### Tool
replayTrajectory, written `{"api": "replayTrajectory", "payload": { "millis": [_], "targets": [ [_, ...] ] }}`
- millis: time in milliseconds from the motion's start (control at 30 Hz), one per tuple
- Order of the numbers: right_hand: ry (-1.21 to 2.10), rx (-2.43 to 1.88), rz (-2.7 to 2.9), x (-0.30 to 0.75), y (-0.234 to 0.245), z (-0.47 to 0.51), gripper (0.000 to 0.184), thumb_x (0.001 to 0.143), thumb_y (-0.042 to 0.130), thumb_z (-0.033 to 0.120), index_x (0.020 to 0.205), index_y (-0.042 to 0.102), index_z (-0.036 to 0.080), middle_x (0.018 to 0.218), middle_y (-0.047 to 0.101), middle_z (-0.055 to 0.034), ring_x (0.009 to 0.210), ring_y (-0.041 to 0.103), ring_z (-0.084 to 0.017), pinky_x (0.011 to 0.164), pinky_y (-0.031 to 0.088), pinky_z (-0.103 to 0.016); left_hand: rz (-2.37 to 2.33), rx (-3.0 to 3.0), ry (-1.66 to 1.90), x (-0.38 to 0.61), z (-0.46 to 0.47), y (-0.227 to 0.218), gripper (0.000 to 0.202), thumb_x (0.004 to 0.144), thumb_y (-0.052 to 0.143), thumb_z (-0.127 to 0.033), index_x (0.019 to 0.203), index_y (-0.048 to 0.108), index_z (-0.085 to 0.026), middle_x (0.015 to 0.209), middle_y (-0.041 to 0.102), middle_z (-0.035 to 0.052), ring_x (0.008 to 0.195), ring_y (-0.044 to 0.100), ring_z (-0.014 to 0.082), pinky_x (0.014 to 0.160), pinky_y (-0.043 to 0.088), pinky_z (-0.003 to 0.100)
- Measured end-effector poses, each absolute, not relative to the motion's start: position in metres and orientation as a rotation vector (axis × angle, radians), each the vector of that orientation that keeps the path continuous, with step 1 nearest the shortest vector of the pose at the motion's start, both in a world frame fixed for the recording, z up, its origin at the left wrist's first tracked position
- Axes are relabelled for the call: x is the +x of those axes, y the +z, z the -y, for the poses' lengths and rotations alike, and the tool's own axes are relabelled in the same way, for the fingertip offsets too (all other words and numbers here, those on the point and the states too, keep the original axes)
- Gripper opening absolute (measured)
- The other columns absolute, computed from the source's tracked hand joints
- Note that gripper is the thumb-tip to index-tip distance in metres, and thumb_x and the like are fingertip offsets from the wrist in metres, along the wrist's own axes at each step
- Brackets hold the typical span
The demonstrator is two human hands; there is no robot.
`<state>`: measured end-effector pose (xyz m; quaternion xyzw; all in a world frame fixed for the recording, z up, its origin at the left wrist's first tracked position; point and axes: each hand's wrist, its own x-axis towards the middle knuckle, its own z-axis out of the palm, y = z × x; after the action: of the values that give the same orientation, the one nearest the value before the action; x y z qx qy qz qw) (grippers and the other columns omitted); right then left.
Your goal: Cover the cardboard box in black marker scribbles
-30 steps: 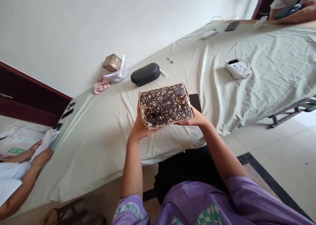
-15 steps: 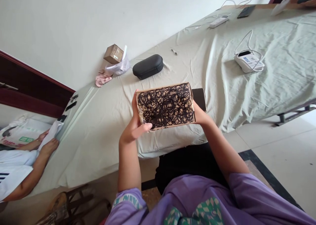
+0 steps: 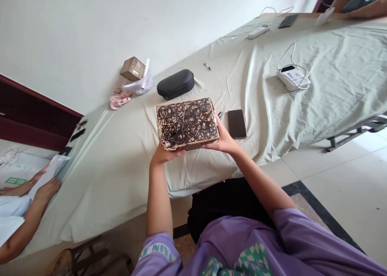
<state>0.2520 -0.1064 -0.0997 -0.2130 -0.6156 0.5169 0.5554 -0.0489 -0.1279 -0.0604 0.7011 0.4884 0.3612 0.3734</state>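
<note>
I hold a brown cardboard box above the near edge of the table; its top face is scribbled over with black loops. My left hand grips the box from under its left end. At the right end, my right hand cups the lower corner with its fingers closed on the box. A black phone lies flat on the cloth just right of the box, and a small pen-like item shows between them.
A black zip case, a small cardboard box, a white bag and pink cloth lie near the wall. A white device with cable sits to the right. Another person's hands hold a white packet at left; a second person sits far right.
The box has tipped from facing me to lying flatter and slightly further out over the table. The phone beside it, partly covered before, now shows whole. My left thumb has left the box's front.
</note>
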Motion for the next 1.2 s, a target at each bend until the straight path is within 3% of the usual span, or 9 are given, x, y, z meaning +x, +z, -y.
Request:
{"api": "replayTrajectory", "payload": {
  "millis": [100,167,300,400,500,600,800,1067,1200],
  "targets": [
    [1.199,-0.455,1.375,0.265,-0.106,0.092,0.122,0.085,0.087,0.059,0.179,0.01,0.044,0.181,0.037,-0.009,0.171,0.03,-0.035,0.126,0.047,-0.063,-1.237,1.655,1.127,-0.056,0.106,-0.093,0.091,0.05,0.102,-0.064,0.127,0.076,-0.024,0.129,0.079,0.0136,0.138,0.066,0.0432,0.13,0.042,0.068],
    [1.088,-0.513,1.415,0.282,-0.107,0.076,0.093,0.097,0.073,0.048,0.176,0.025,0.042,0.175,0.047,-0.0088,0.168,0.036,-0.032,0.125,0.049,-0.061,-1.19,1.517,1.393,-0.054,0.089,-0.111,0.104,0.052,0.095,-0.074,0.141,0.069,-0.027,0.139,0.075,0.0131,0.144,0.062,0.0415,0.132,0.04,0.065],
    [0.713,-0.971,1.879,0.309,-0.102,0.033,0.065,0.096,0.049,0.011,0.158,0.059,0.027,0.165,0.06,-0.0118,0.167,0.037,-0.032,0.136,0.025,-0.071,-1.175,1.321,1.585,-0.043,0.058,-0.136,0.11,0.058,0.084,-0.08,0.154,0.058,-0.033,0.15,0.069,0.0112,0.148,0.06,0.0365,0.134,0.037,0.061],
    [0.495,-1.355,2.375,0.311,-0.098,0.006,0.057,0.092,0.048,0.001,0.139,0.073,0.02,0.166,0.056,-0.017,0.169,0.026,-0.044,0.129,0.012,-0.089,-1.147,1.34,1.598,-0.034,0.04,-0.144,0.111,0.061,0.081,-0.082,0.158,0.054,-0.034,0.151,0.068,0.0106,0.149,0.059,0.0343,0.135,0.036,0.058],
    [0.291,-1.422,2.667,0.31,-0.101,-0.008,0.037,0.098,0.054,0.009,0.128,0.075,0.016,0.155,0.059,-0.0235,0.16,0.036,-0.047,0.127,0.018,-0.087,-1.115,1.321,1.632,-0.027,0.033,-0.15,0.113,0.063,0.076,-0.087,0.16,0.051,-0.034,0.155,0.064,0.0108,0.153,0.055,0.0351,0.134,0.035,0.058],
    [0.16,-1.255,2.762,0.319,-0.108,-0.009,0.033,0.104,0.045,0.01,0.126,0.07,0.011,0.131,0.069,-0.0229,0.133,0.059,-0.036,0.128,0.034,-0.064,-1.103,1.274,1.666,-0.024,0.035,-0.155,0.117,0.06,0.078,-0.089,0.16,0.05,-0.034,0.158,0.062,0.0107,0.155,0.051,0.0369,0.134,0.035,0.058],
    [0.099,-1.335,2.573,0.346,-0.116,-0.01,0.037,0.109,0.031,0.018,0.131,0.06,0.011,0.124,0.07,-0.0254,0.112,0.062,-0.037,0.1,0.048,-0.049,-1.051,1.322,1.723,-0.018,0.036,-0.153,0.112,0.067,0.076,-0.089,0.162,0.047,-0.036,0.158,0.061,0.01,0.156,0.051,0.0367,0.133,0.039,0.057],
    [0.636,-1.256,1.91,0.31,-0.133,-0.027,0.023,0.105,0.043,0.044,0.119,0.047,0.026,0.075,0.052,0.0054,0.066,0.05,-0.019,0.069,0.042,-0.032,-0.957,1.286,1.759,0.004,0.038,-0.143,0.106,0.072,0.081,-0.08,0.161,0.046,-0.034,0.164,0.056,0.0114,0.157,0.05,0.039,0.133,0.038,0.057],
    [0.829,-1.146,1.749,0.284,-0.141,-0.038,0.033,0.1,0.048,0.057,0.115,0.04,0.028,0.073,0.05,0.0088,0.063,0.05,-0.016,0.069,0.045,-0.03,-0.987,1.257,1.745,0.007,0.041,-0.136,0.104,0.074,0.08,-0.082,0.159,0.048,-0.032,0.159,0.06,0.0128,0.153,0.053,0.04,0.131,0.039,0.057]
  ]
}}
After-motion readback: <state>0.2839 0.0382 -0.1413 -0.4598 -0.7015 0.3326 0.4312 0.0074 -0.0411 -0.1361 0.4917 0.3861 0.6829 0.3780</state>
